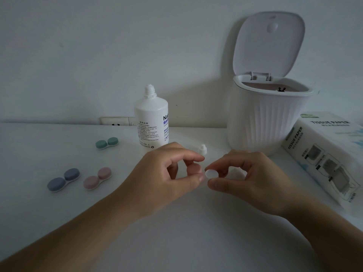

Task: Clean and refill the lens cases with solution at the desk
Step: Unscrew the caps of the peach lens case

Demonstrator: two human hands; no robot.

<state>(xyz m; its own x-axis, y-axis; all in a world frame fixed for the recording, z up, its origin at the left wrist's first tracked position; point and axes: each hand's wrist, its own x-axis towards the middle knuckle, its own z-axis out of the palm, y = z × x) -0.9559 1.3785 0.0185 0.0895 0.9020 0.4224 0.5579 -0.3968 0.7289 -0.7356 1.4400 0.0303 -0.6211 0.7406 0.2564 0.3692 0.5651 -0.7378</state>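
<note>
Lettering "TISSUE PAPER" marks one tissue pack [322,154], right. Three lens cases [107,143] lie left. Right hand [245,173] pinches one white cap [211,173]; left hand [169,173] curls, holding nothing.

White ribbed bin [263,122] at back right of the bench [59,213], lid [269,44] flipped up against the wall. Tissue paper pack [324,152] lies just right of it. Wall socket [115,121] behind the bench edge, back centre-left.
</note>
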